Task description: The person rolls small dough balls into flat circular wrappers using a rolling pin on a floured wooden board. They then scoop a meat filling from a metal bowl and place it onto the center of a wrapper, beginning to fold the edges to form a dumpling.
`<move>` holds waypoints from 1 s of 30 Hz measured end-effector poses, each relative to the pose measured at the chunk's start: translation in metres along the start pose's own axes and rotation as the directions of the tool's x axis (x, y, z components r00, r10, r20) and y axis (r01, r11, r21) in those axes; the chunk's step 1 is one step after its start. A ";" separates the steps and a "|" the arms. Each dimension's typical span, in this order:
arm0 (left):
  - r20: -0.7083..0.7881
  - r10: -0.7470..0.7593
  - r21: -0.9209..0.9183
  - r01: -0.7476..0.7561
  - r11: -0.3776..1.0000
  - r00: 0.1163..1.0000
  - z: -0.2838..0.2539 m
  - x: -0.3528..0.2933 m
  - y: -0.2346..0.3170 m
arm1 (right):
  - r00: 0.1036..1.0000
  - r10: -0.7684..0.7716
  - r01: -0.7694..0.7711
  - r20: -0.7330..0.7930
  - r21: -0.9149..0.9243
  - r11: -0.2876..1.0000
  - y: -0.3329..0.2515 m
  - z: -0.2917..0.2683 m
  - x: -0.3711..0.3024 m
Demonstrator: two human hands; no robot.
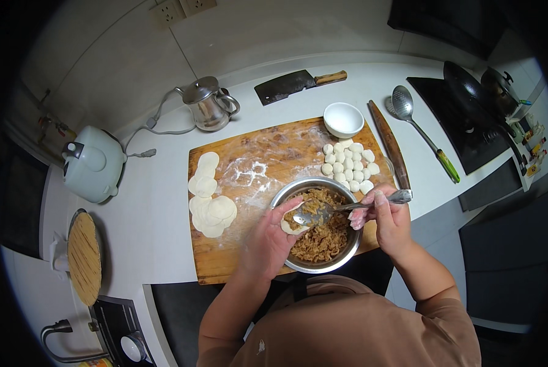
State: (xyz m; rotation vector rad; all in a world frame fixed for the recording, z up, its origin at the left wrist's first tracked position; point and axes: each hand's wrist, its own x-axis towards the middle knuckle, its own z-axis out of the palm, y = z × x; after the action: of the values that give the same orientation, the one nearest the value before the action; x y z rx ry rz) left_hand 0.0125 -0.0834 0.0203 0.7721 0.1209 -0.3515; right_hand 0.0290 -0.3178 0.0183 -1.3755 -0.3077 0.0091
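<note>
My left hand (270, 243) cups a round dumpling wrapper (292, 229) over the left rim of a steel bowl (278, 197). Brown minced filling (324, 243) fills much of that bowl. With my right hand (387, 217) I grip the handle of a metal spoon (314, 214), whose bowl end lies at the wrapper with some filling. Flat wrappers (213, 214) overlap on the left of the floured wooden board (274, 140). Several small dough balls (349, 165) cluster at its right, beside a white bowl (344, 120).
A rolling pin (389, 144) and a slotted ladle (425, 133) lie right of the board, near a black stove (457, 122). Behind it are a cleaver (292, 85) and a steel kettle (207, 105). Leftward stand a pale green appliance (94, 164) and a round woven tray (85, 259).
</note>
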 end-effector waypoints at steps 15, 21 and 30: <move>0.050 0.045 0.011 -0.045 0.999 0.998 -0.009 0.005 -0.006 | 0.997 -0.080 0.080 0.006 0.049 0.996 0.005 0.010 0.000; 0.103 0.041 0.011 -0.042 0.999 0.994 -0.010 0.004 -0.007 | 0.996 -0.070 0.066 0.047 0.080 0.995 0.011 0.009 -0.002; 0.089 0.021 0.008 -0.022 1.000 0.996 -0.010 0.003 -0.006 | 0.979 -0.151 0.161 0.140 -0.063 0.985 0.008 0.005 -0.005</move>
State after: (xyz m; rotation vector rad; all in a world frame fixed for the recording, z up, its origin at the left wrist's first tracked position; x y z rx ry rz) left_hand 0.0136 -0.0818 0.0085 0.7646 0.0276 -0.3658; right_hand 0.0244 -0.3123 0.0105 -1.4237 -0.5330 -0.0401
